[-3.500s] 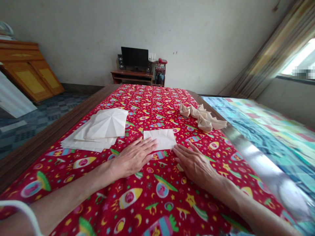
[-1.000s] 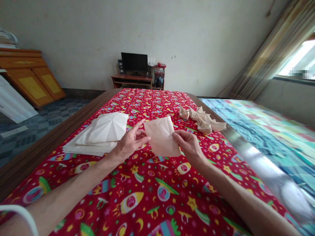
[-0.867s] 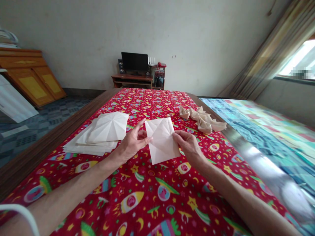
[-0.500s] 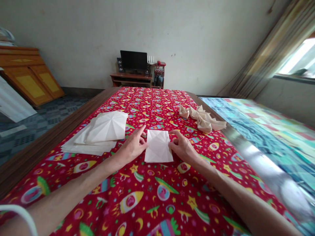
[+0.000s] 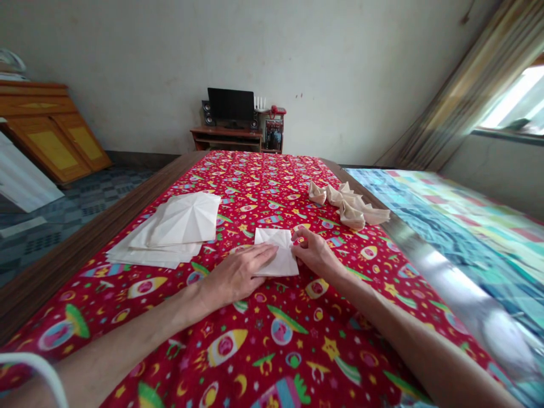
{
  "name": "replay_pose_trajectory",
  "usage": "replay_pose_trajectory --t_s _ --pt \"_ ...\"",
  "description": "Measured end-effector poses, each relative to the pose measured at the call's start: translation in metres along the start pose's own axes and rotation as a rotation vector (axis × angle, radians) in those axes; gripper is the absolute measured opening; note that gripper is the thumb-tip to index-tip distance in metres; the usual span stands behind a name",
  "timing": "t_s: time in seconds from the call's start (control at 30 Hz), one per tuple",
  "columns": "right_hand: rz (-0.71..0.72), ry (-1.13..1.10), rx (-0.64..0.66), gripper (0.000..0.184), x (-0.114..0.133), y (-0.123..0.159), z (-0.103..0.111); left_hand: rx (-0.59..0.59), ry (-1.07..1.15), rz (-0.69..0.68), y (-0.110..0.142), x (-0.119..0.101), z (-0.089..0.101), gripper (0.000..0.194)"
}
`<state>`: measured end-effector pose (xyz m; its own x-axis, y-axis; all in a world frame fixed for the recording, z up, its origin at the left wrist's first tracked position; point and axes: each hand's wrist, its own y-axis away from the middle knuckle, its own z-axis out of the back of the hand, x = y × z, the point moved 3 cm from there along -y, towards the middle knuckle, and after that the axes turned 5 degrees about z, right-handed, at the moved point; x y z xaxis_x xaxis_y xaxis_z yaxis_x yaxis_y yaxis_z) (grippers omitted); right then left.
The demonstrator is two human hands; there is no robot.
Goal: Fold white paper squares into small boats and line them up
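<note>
A white creased sheet of paper (image 5: 281, 262), folded to a small square, lies in front of me on the red patterned cloth. My left hand (image 5: 243, 273) rests on its left part, fingers stretched out flat over the paper. At the right edge, my right hand (image 5: 315, 255) has its thumb and curled fingers pinched on the paper. Left of the hands is a stack of creased white paper sheets (image 5: 187, 218), the top one showing fold lines that fan out from its middle. Several folded paper boat-like shapes (image 5: 352, 214) stand together on the right.
The red cloth (image 5: 272, 181) covers a long brown table (image 5: 68, 272). Beyond its far end stand a monitor (image 5: 230, 105) and a red telephone (image 5: 278, 110). A bed with a checked cover (image 5: 442, 226) is at the right. A wooden cabinet (image 5: 51, 127) stands at the left.
My left hand has moved from the paper's left edge onto its face and flattened there. My right hand stays at the right edge. The paper's far edge sits slightly nearer to me.
</note>
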<state>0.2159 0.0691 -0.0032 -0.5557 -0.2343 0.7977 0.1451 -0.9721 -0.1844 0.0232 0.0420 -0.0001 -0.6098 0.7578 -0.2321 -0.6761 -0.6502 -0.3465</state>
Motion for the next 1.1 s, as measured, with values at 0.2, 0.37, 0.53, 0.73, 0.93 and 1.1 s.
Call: replay_pose_trajectory --t_s 0.2,0.37,0.53,0.73,0.93,1.1 --pt "0.389 0.45 -0.025 0.026 0.009 0.018 0.02 -0.137 0.023 -0.049 0.0 0.006 -0.001 0.031" --pt "0.658 0.358 0.226 0.036 0.009 0.03 0.021 -0.204 0.126 -0.05 -0.002 0.005 0.003 0.021" --pt "0.601 0.244 0.119 0.017 0.008 0.019 0.015 -0.234 0.21 0.086 -0.006 0.013 0.007 0.017" --pt "0.427 0.336 0.043 0.023 0.003 0.013 0.011 -0.214 0.338 0.465 -0.01 0.037 0.007 0.061" --pt "0.247 0.575 -0.064 0.029 0.0 0.007 0.004 -0.176 0.179 0.514 -0.02 0.036 0.002 0.071" --pt "0.215 0.732 -0.189 0.023 0.001 0.008 -0.003 -0.109 0.012 0.555 -0.027 0.033 0.007 0.071"
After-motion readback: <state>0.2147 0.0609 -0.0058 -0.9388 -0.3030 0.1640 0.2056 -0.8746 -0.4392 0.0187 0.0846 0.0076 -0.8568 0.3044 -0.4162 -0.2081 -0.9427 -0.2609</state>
